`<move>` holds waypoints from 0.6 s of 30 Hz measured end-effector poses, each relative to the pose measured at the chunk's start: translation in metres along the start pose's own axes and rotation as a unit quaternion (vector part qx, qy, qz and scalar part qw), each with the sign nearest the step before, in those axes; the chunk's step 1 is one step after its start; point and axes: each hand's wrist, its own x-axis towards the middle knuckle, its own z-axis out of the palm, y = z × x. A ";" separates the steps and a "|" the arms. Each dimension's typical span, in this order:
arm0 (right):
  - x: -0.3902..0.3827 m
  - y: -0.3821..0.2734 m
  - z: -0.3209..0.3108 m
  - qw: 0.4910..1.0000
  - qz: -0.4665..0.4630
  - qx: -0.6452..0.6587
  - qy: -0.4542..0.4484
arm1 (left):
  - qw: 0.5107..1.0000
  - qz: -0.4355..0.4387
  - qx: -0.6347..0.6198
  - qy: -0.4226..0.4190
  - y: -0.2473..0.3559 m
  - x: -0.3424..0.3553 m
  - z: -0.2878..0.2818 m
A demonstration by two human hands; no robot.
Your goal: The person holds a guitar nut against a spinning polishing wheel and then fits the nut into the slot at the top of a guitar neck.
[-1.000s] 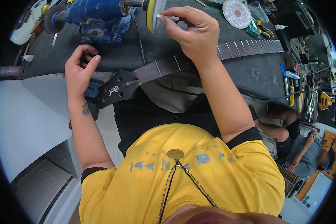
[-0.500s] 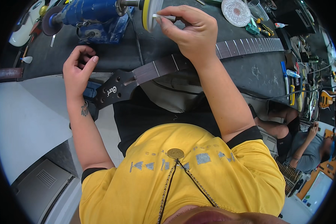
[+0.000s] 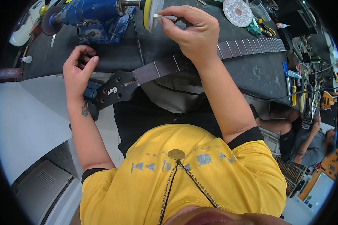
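Note:
Between thumb and forefinger, my right hand (image 3: 195,32) pinches a small white bar (image 3: 169,17), about the size of a guitar nut blank. Its end is at the side of the yellow-and-white wheel (image 3: 147,17) of a blue bench grinder (image 3: 88,15); whether it touches cannot be made out. My left hand (image 3: 78,69) rests by the bench's near edge, fingers loosely curled, thumb apart, holding nothing. A guitar neck (image 3: 156,70) with a dark fretted fingerboard lies across the bench under my right forearm. Its black headstock (image 3: 110,91) sticks out over the near edge, close to my left wrist.
A dark wheel (image 3: 52,20) sits on the grinder's left end. A black cable (image 3: 138,41) runs down the dark bench top. Pens and a yellow cutter (image 3: 293,95) lie at right, and a round sparkly disc (image 3: 237,12) farther back. Another person (image 3: 308,146) sits at lower right.
My hands, the white bar and the guitar neck look practically unmoved. The other person at the right has shifted their head and raised hand slightly.

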 end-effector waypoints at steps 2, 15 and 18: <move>0.000 -0.001 -0.001 1.000 0.010 -0.006 -0.006 | 1.000 0.001 -0.001 -0.002 -0.001 0.000 0.000; 0.004 -0.006 0.002 1.000 0.029 0.003 -0.009 | 1.000 0.000 0.004 0.000 0.000 0.000 0.000; 0.004 -0.007 0.002 0.999 0.033 0.001 -0.009 | 1.000 -0.001 0.002 -0.001 0.000 0.000 0.000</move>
